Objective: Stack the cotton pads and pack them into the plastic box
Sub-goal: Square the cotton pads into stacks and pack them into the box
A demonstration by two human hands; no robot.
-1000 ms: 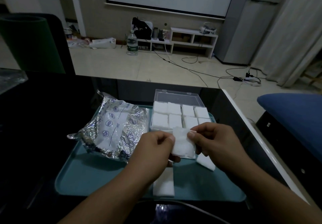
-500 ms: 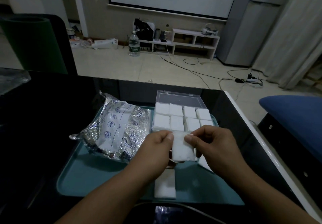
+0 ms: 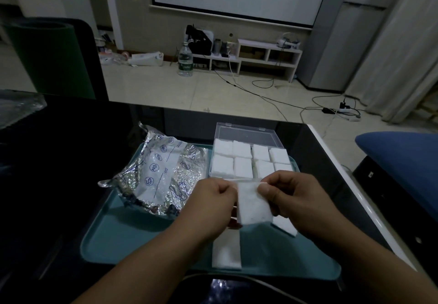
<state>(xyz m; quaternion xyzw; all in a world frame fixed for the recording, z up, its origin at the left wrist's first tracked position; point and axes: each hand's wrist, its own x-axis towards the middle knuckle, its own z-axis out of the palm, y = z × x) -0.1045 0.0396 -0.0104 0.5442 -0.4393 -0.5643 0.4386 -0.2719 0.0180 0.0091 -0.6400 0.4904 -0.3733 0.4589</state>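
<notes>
A white cotton pad (image 3: 253, 204) hangs upright above the teal tray (image 3: 132, 239). My left hand (image 3: 211, 206) pinches its left edge and my right hand (image 3: 298, 199) pinches its upper right corner. Just behind my hands stands the clear plastic box (image 3: 246, 133) with its lid up, and several stacks of white pads (image 3: 241, 159) fill it. Another pad (image 3: 226, 251) lies flat on the tray under my left wrist. One more pad (image 3: 285, 226) lies half hidden beneath my right hand.
A crumpled silver foil wrapper (image 3: 158, 175) lies on the left half of the tray. The tray sits on a black glossy table (image 3: 59, 161) whose white right edge (image 3: 343, 168) runs close by. A blue cushion (image 3: 403, 159) is to the right.
The held pad has turned from tilted to upright and squared between my fingers. My hands have stayed in about the same place above the tray.
</notes>
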